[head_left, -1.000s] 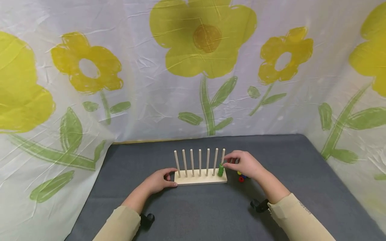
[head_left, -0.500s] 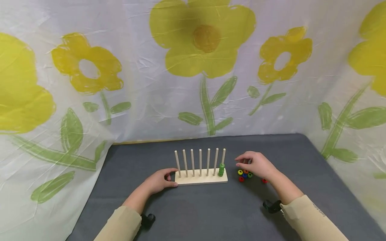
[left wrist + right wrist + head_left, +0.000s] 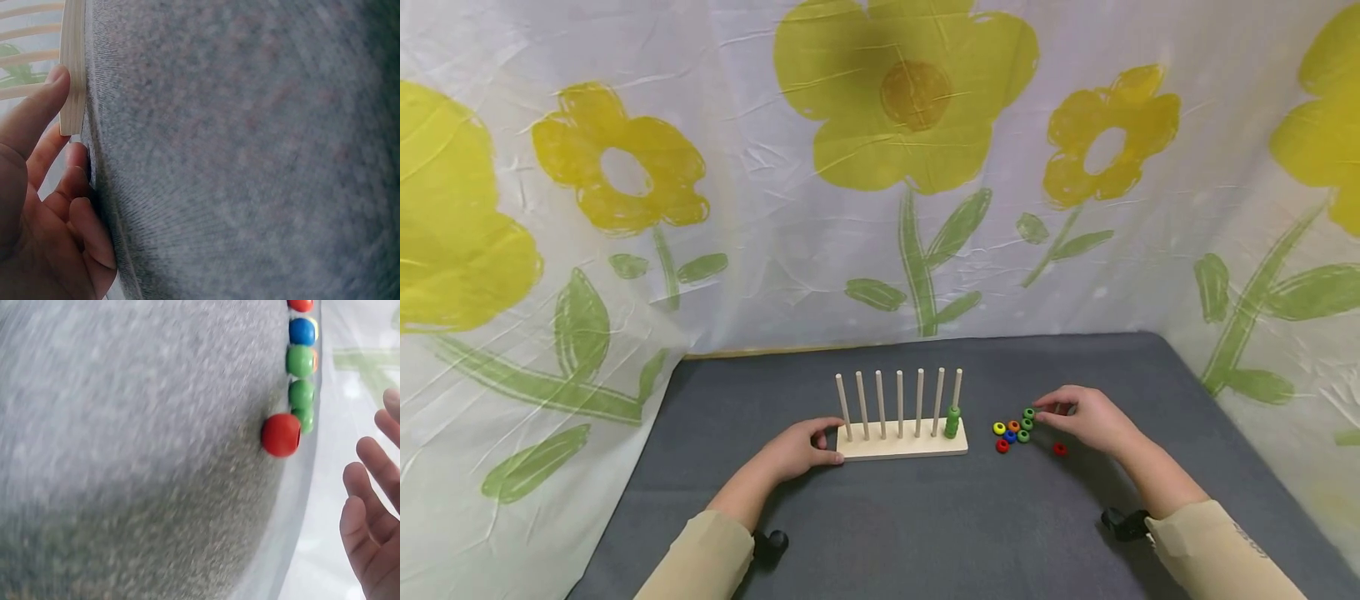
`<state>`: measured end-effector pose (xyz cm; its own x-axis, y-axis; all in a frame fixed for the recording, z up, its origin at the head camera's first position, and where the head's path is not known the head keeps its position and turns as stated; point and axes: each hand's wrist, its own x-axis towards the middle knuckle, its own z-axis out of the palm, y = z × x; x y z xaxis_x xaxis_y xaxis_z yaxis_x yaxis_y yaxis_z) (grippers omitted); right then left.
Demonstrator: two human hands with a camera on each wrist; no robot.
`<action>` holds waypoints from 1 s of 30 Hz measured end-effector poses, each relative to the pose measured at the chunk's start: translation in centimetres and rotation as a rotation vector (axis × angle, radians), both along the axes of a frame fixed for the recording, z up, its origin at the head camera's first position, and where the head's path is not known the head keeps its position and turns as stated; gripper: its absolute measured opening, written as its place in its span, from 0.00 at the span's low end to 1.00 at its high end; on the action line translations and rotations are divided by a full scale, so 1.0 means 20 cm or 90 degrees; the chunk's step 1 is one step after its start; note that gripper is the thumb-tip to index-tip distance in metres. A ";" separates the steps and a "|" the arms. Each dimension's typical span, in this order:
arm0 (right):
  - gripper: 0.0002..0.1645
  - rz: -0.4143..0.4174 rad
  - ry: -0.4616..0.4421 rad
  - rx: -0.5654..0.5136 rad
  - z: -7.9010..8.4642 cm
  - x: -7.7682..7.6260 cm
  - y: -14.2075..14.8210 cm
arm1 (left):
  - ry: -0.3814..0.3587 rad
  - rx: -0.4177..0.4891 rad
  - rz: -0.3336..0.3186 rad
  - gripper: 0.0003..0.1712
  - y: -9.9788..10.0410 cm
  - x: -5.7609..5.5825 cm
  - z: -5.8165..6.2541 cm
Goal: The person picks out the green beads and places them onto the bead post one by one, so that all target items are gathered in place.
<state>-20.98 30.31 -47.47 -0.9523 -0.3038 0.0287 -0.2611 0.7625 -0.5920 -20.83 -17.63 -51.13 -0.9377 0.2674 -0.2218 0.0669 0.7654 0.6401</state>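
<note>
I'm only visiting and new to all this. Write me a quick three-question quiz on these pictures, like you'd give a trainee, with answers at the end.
1. How many pegs stand on the wooden board?
2. True or false: the left-hand grip holds the wooden board at its left end.
3. In the head view, what colour are the threaded beads on the rightmost peg? A) red B) green C) blue

Key:
1. Seven
2. True
3. B

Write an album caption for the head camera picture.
Left hand holding the pegboard by one end, right hand beside loose coloured beads.
</note>
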 end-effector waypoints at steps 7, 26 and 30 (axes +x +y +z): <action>0.14 -0.008 -0.004 0.007 -0.02 -0.02 0.04 | -0.005 0.002 0.001 0.34 0.00 0.00 -0.01; 0.21 0.015 -0.135 -0.008 -0.14 -0.15 0.06 | -0.008 0.008 -0.001 0.34 0.00 0.00 0.00; 0.21 0.041 -0.150 -0.019 -0.14 -0.18 0.05 | -0.002 0.009 -0.008 0.34 -0.01 0.01 0.00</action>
<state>-24.51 31.41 -50.21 -0.9126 -0.3657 -0.1828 -0.1596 0.7304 -0.6641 -20.65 -17.74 -51.14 -0.9338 0.2817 -0.2207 0.0740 0.7554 0.6511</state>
